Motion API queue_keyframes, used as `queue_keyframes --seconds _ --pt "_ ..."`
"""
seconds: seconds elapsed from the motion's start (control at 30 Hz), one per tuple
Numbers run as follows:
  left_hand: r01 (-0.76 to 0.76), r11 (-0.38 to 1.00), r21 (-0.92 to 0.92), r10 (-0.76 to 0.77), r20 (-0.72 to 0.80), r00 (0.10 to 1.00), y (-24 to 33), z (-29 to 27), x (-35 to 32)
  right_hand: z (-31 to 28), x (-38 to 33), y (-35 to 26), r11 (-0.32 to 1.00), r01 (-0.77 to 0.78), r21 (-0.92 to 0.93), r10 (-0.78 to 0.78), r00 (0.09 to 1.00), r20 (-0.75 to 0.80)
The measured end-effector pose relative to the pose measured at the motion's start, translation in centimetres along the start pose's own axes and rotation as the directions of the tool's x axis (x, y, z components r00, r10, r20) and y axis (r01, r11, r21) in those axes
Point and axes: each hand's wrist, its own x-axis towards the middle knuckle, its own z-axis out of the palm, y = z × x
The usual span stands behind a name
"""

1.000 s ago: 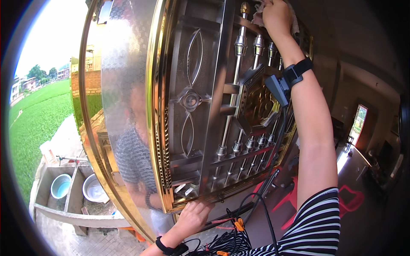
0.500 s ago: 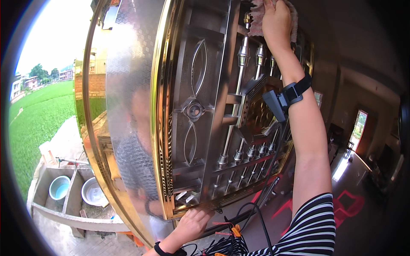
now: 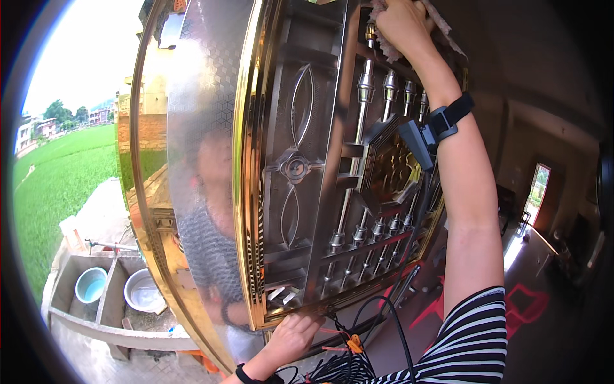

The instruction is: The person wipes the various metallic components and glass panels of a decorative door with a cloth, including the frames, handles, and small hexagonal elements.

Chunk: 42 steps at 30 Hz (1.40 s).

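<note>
A polished dark-metal door with gold-coloured edging, silver bars and an embossed octagonal panel stands tilted across the middle of the view. High on the door, my right hand is closed on a pale, pinkish cloth pressed to the bars; part of the cloth sticks out past the fingers on the right. My left hand grips the door's lower edge near its gold corner, with the fingertips hidden. A black strap with a small dark device is on my right forearm.
Black cables with orange tags bunch below the door by my left hand. Red plastic stools stand on the floor at right. Outside at left are a concrete sink with two basins and a green field.
My right hand has shifted slightly left and turned with the cloth, which now spreads further right behind it. The left hand stays at the door's lower edge. The view has moved a little.
</note>
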Motion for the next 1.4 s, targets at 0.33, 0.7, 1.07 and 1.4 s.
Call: queue_keyframes --seconds 0.33,0.7,1.07,1.4 --pt "-0.008 0.999 0.034 0.009 -0.033 0.999 0.1 0.2 -0.1 -0.5 -0.9 -1.6 0.994 0.106 -0.026 -0.108 0.983 -0.147" --pt "0.001 1.000 0.011 -0.001 0.019 1.000 0.1 0.1 -0.5 0.7 0.2 -0.3 0.888 0.387 0.249 -0.308 0.902 -0.304" --pt "-0.032 0.998 0.054 0.034 -0.032 0.999 0.1 0.3 -0.1 -0.6 -6.6 -2.9 0.883 0.297 0.363 -0.298 0.953 -0.055" --pt "-0.027 0.998 0.049 0.028 -0.013 1.000 0.5 0.2 -0.3 0.0 -4.2 -2.5 0.883 0.241 0.403 -0.261 0.965 -0.005"
